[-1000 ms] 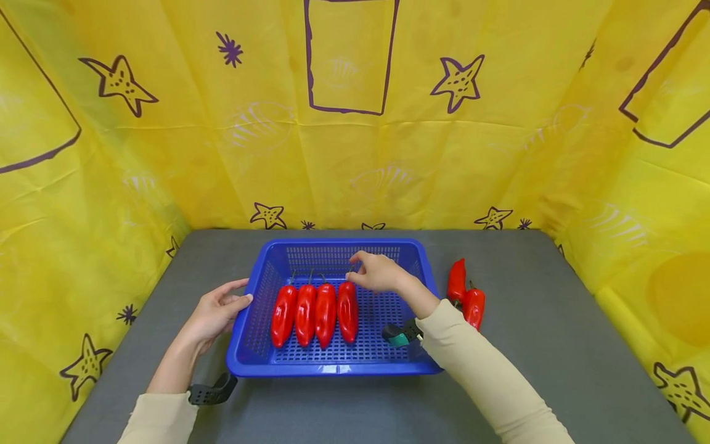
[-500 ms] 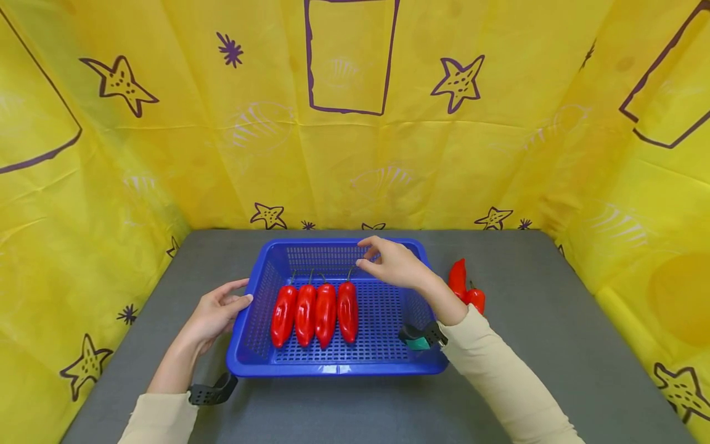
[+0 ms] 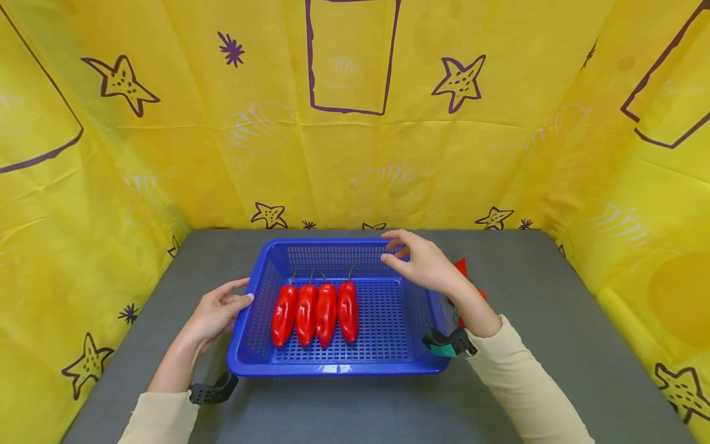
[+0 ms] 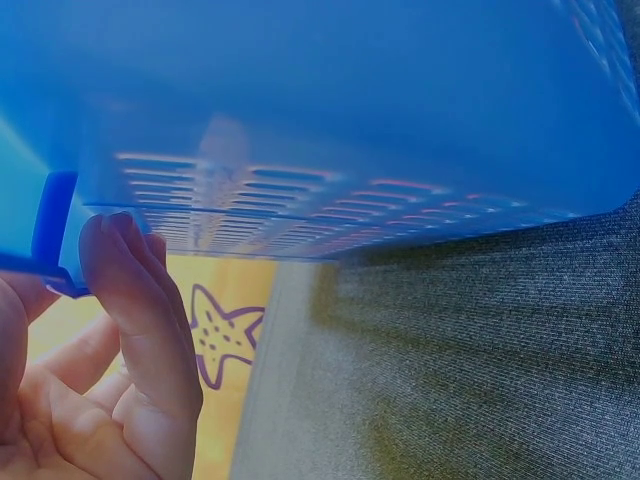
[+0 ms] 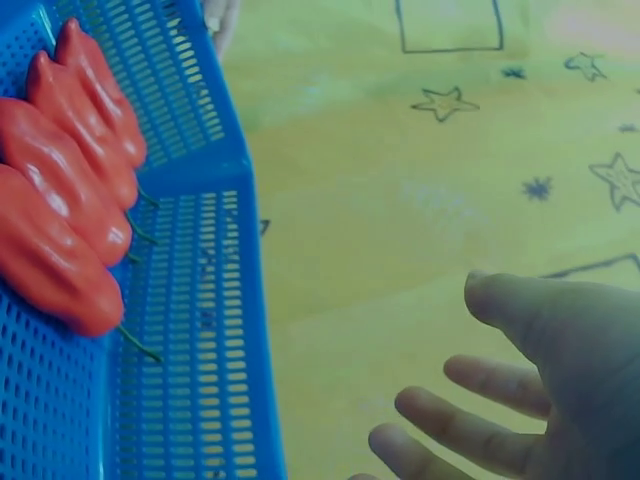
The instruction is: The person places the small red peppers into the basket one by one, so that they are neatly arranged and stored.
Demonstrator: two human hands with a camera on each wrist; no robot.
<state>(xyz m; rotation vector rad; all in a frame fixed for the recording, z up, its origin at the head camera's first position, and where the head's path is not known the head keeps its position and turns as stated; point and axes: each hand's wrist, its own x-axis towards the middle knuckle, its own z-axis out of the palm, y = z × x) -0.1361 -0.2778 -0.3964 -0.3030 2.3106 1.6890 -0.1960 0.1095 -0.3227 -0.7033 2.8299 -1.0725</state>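
My left hand grips the left rim of a blue plastic basket, thumb over the edge. The left wrist view shows its fingers curled up beneath the rim. Several glossy red chili peppers lie side by side in the basket's left and middle part, green stems toward the back. Above the basket's back right corner is my right hand, fingers spread and loosely bent, holding nothing. In the right wrist view that hand is apart from the basket and the peppers.
More red peppers lie on the grey table right of the basket, partly hidden behind my right forearm. A yellow cloth with starfish drawings encloses the table at the back and sides. Black straps circle both wrists.
My right hand has let go of the rightmost pepper's stem in the basket and moved up and right. The left hand and the basket have stayed in place.
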